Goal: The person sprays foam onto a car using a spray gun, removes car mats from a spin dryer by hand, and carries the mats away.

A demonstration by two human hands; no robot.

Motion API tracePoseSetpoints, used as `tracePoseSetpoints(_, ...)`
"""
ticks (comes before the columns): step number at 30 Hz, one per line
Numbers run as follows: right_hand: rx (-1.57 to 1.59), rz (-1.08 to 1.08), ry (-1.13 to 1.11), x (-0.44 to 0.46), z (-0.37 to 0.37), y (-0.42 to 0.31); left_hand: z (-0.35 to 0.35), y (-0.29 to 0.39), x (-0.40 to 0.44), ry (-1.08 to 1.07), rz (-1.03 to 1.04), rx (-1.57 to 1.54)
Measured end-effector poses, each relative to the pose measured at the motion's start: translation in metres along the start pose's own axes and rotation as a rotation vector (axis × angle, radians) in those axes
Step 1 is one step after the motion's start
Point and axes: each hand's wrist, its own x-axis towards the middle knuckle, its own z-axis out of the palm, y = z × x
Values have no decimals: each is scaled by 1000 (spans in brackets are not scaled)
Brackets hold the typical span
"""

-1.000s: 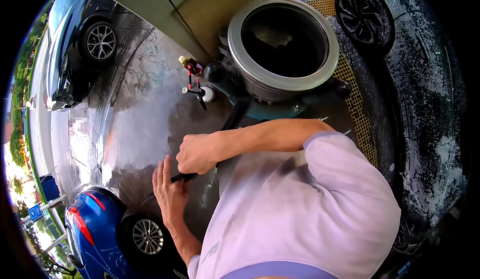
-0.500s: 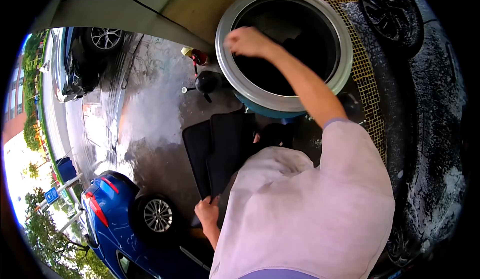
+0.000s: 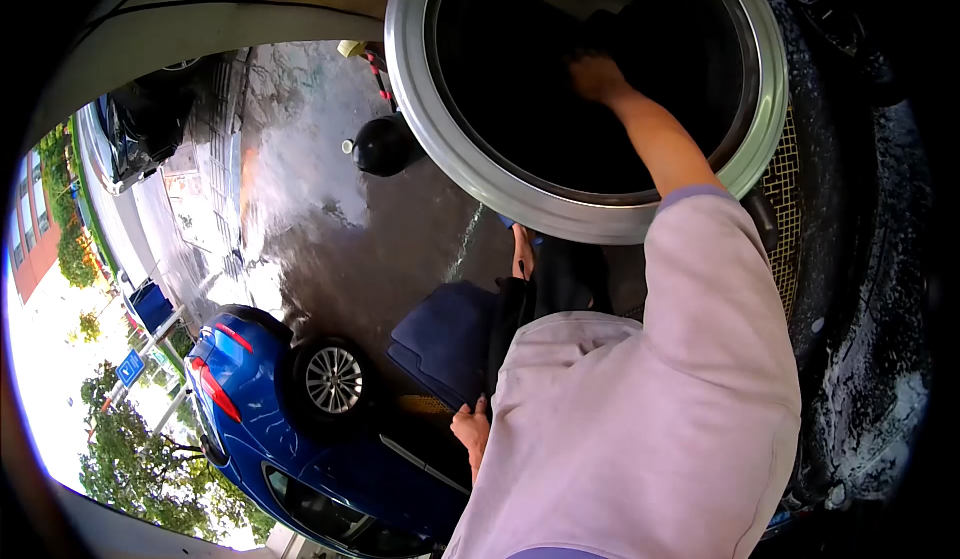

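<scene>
Inside a large round drum with a silver rim [image 3: 420,129], my right hand [image 3: 600,77] reaches over the dark interior. Its fingers look curled, and whatever they hold is lost in the dark. Low on the left side of my body, my left hand [image 3: 472,427] grips the lower edge of a stack of dark blue floor mats [image 3: 445,334]. The mats hang beside my light shirt. Another person's hand [image 3: 523,251], with a bit of blue at the wrist, shows just below the drum rim.
A blue car [image 3: 330,459] stands at the lower left. At the right is a dark car [image 3: 870,359] with foam on it, beside a yellow floor grating [image 3: 785,219]. A black rounded object [image 3: 385,146] is left of the drum, on wet ground [image 3: 350,249].
My right hand has gone from near the left hand to over the rim, then deeper into the drum. The drum looks larger and nearer. My left hand now holds the mats at my side.
</scene>
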Motion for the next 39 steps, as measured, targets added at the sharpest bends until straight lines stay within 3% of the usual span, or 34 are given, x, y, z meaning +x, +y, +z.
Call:
tracePoseSetpoints(2,46,27,40,3,20,-39,24,-21,-3,87,-12,9)
tracePoseSetpoints(5,17,130,101,21,70,-71,77,-92,-6,-21,-132,137)
tracePoseSetpoints(6,-55,209,116,28,80,-76,79,-94,-12,-27,-181,118)
tracePoseSetpoints(12,-382,228,23,22,88,-82,86,-94,-43,-51,-339,21)
tracePoseSetpoints(16,-325,294,69,33,81,-96,85,-96,-52,-66,-372,-5)
tracePoseSetpoints(18,-83,395,-204,39,30,-85,88,-94,-52,-67,-378,-32)
tracePoseSetpoints(23,51,276,-240,20,-27,-59,96,-92,-49,-66,-387,-94)
tracePoseSetpoints(24,30,213,-218,14,-39,-51,97,-92,-46,-64,-388,-100)
tracePoseSetpoints(28,65,322,95,-23,-137,4,107,-97,-29,-35,-386,-130)
tracePoseSetpoints(31,76,140,283,-59,-199,53,123,-112,9,23,-390,-126)
tracePoseSetpoints(34,122,108,369,-138,-292,18,141,-120,72,173,-364,-119)
tracePoseSetpoints(35,99,52,384,-165,-326,-10,116,-103,76,203,-174,-155)
tracePoseSetpoints(37,99,17,406,-203,-377,-60,30,-39,80,109,-105,-138)
tracePoseSetpoints(39,-44,-43,535,-222,-412,-88,29,-31,116,164,106,-138)
